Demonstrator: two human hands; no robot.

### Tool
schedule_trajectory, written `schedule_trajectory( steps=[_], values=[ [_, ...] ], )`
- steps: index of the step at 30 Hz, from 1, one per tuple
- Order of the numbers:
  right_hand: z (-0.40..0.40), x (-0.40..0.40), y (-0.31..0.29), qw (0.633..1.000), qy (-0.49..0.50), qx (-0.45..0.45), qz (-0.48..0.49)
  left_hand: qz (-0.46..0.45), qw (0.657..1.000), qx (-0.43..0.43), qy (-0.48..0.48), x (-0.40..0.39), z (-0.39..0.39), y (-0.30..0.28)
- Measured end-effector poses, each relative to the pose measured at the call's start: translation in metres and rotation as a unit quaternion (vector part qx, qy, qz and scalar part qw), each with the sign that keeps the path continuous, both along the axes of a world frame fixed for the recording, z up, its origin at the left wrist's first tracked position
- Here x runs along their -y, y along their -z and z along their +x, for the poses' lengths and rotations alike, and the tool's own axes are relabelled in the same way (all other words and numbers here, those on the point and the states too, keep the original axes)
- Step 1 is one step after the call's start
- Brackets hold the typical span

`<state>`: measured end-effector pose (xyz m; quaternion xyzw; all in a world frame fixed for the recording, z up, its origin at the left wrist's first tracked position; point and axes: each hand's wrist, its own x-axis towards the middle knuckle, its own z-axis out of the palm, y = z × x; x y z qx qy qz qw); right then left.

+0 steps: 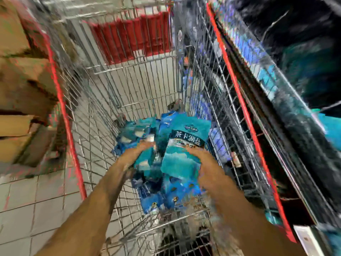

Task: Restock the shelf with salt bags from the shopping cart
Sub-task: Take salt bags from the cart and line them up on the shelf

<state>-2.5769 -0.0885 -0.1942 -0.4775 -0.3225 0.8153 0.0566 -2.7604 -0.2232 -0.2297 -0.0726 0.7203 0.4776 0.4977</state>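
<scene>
Several teal and blue salt bags (142,193) lie piled in the near end of the wire shopping cart (103,100). My right hand (200,159) grips the side of an upright teal salt bag (186,145) with white characters on a dark band. My left hand (136,154) holds another teal salt bag (145,161) just left of it. Both arms reach down into the cart from the bottom of the view. The picture is blurred by motion, so the fingers are hard to make out.
A dark shelf (287,100) with teal packs and price strips runs along the right, close to the cart's red-edged side. Stacked cardboard boxes (20,85) stand on the left. The cart's red child seat flap (132,34) is at the far end. Pale floor tiles (36,204) lie lower left.
</scene>
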Motion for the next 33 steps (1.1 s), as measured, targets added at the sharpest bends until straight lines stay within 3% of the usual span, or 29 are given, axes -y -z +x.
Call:
schedule_trajectory(
  steps=[7,12,18,22,28,33],
  values=[
    [0.093,0.01,-0.115,0.984,0.085,-0.116,0.109,0.159,0.984,0.055,-0.061,-0.013,0.081,-0.155],
    [0.18,0.03,-0.19,0.971,0.096,-0.105,0.195,0.264,0.964,0.025,0.001,-0.021,0.158,-0.235],
    [0.292,0.055,-0.261,0.94,0.169,-0.112,0.273,0.34,0.926,0.004,0.161,-0.042,0.238,-0.303],
    [0.359,0.081,-0.292,0.904,0.278,-0.056,0.319,0.385,0.874,-0.027,0.297,-0.066,0.297,-0.34],
    [0.463,0.136,-0.323,0.81,0.451,0.048,0.371,0.402,0.782,-0.08,0.469,-0.094,0.415,-0.386],
    [0.552,0.192,-0.346,0.702,0.579,0.102,0.402,0.446,0.64,-0.064,0.622,-0.091,0.54,-0.42]
  ],
)
